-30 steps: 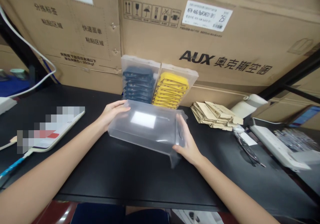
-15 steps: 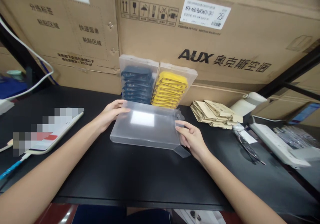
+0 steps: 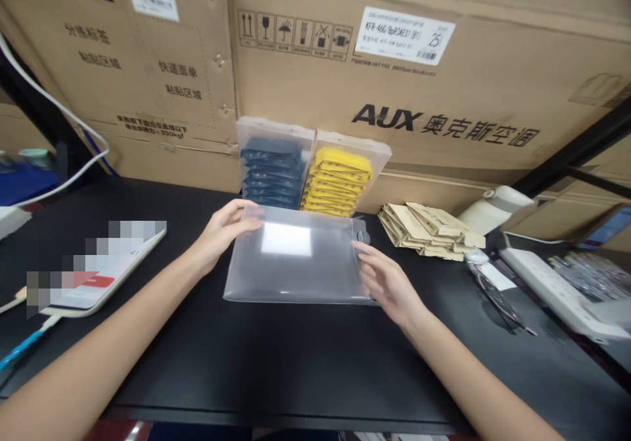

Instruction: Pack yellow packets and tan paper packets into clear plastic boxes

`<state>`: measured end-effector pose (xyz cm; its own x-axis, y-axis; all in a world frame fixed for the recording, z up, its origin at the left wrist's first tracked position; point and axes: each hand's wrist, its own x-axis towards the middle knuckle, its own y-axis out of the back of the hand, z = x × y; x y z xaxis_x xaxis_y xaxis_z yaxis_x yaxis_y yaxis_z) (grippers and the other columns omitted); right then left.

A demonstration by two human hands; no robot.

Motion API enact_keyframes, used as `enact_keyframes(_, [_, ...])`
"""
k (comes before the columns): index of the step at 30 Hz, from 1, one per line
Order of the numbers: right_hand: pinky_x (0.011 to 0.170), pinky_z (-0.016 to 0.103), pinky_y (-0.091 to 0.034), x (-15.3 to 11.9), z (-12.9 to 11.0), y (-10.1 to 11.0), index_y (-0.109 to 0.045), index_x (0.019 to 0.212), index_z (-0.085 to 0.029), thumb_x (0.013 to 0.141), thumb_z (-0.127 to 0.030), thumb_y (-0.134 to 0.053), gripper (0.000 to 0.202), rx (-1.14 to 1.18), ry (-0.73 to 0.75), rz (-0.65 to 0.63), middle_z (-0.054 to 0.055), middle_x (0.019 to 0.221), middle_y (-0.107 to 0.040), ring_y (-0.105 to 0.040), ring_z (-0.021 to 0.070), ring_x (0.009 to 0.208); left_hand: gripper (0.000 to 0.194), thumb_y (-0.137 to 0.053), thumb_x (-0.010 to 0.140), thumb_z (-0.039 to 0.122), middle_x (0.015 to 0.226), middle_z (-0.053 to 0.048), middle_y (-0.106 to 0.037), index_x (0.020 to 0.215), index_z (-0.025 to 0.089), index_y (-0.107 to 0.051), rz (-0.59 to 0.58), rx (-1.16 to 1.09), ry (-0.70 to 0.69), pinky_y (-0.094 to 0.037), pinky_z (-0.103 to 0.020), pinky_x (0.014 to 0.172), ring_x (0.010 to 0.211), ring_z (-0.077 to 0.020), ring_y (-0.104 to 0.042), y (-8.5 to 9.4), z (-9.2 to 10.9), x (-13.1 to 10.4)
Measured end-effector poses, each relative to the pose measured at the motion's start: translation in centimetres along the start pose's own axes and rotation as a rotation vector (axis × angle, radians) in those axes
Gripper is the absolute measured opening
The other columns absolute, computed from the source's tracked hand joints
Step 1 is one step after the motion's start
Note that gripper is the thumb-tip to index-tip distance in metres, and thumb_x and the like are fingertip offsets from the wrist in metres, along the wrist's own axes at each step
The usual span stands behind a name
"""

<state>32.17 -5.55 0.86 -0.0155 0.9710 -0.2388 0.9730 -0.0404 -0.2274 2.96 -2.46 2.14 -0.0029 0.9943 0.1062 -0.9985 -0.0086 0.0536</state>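
A clear plastic box (image 3: 296,270) is tilted above the black table, its large face toward me and a bright reflection on it. My left hand (image 3: 224,234) grips its upper left edge, thumb on the face. At its right end, beside the open flaps, my right hand (image 3: 387,280) touches the edge with its fingers; part of them is hidden behind the plastic. Behind it stand two clear boxes side by side, one holding dark blue packets (image 3: 273,171), the other yellow packets (image 3: 339,178).
Brown paper packets (image 3: 428,231) lie at right, near a white bottle (image 3: 497,209), glasses (image 3: 497,300) and a white power strip (image 3: 557,290). On the left lies a tablet (image 3: 108,277) with a cable. Large cardboard boxes (image 3: 305,92) form the back of the black table (image 3: 276,369).
The clear box has tipped so that its face is more upright, and its lower side edge no longer shows. My right hand has shifted slightly down along its right end.
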Motion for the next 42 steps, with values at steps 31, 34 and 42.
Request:
enact_keyframes(31, [0.029,0.012,-0.018,-0.1,0.7,0.2,-0.054,0.079,-0.018,0.063,-0.034,-0.078,0.034,0.106,-0.177,-0.273,-0.014,0.041,-0.028,-0.016,0.0007,0.032,0.045,-0.069,0.065,0.03,0.122,-0.004,-0.062,0.109,0.026,-0.063,0.019,-0.077,0.044,-0.049,-0.033,0.083,0.107,-0.0276,-0.058,-0.9,0.7,-0.9])
enact_keyframes(34, [0.027,0.014,-0.019,-0.5,1.0,0.1,-0.05,0.067,-0.018,0.067,-0.043,-0.074,0.034,-0.043,-0.13,-0.328,-0.014,0.034,-0.028,-0.017,0.0014,0.027,0.045,-0.07,0.065,0.029,0.123,-0.004,-0.062,0.109,0.026,-0.063,-0.022,-0.112,0.065,-0.049,-0.033,0.082,0.104,-0.0263,-0.06,-1.2,0.8,-1.1])
enact_keyframes(42, [0.029,0.016,-0.016,-1.4,1.2,-0.3,-0.038,0.049,-0.019,0.074,-0.043,-0.067,0.045,-0.204,-0.121,-0.41,-0.012,0.03,-0.028,-0.02,0.0015,0.024,0.047,-0.07,0.063,0.029,0.125,-0.004,-0.061,0.11,0.025,-0.063,-0.101,-0.109,0.078,-0.05,-0.034,0.084,0.106,-0.0268,-0.059,-1.6,1.1,-1.3])
